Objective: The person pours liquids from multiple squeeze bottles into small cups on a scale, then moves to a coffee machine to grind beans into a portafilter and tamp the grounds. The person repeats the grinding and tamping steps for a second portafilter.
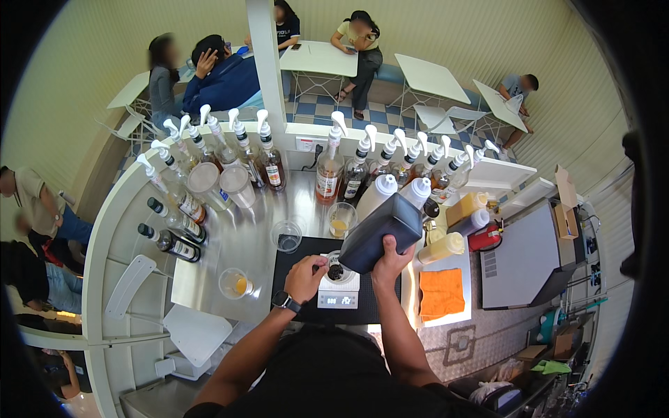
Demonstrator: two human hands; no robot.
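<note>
In my right hand (pixel 389 261) is a black square-sided container (pixel 384 230), tilted with its lower end over a clear plastic cup (pixel 345 279). Dark contents (pixel 335 271) show inside that cup. It stands on a white digital scale (pixel 338 299) with a lit display, on a black mat (pixel 303 308). My left hand (pixel 304 279), with a watch at the wrist, pinches a small dark object (pixel 315 268) at the cup's left side; fingers partly hide it. Beyond the mat sits a cup with a yellowish-orange layer (pixel 339 224). Another clear cup (pixel 286 236) stands upper left.
Pump-topped syrup bottles (pixel 327 180) line the counter's far edge. A third cup with orange liquid (pixel 236 283) stands left on the steel counter (pixel 225 251). To the right are squeeze bottles (pixel 441 248) and an orange cloth (pixel 442 293). People sit at white tables (pixel 326 57) beyond.
</note>
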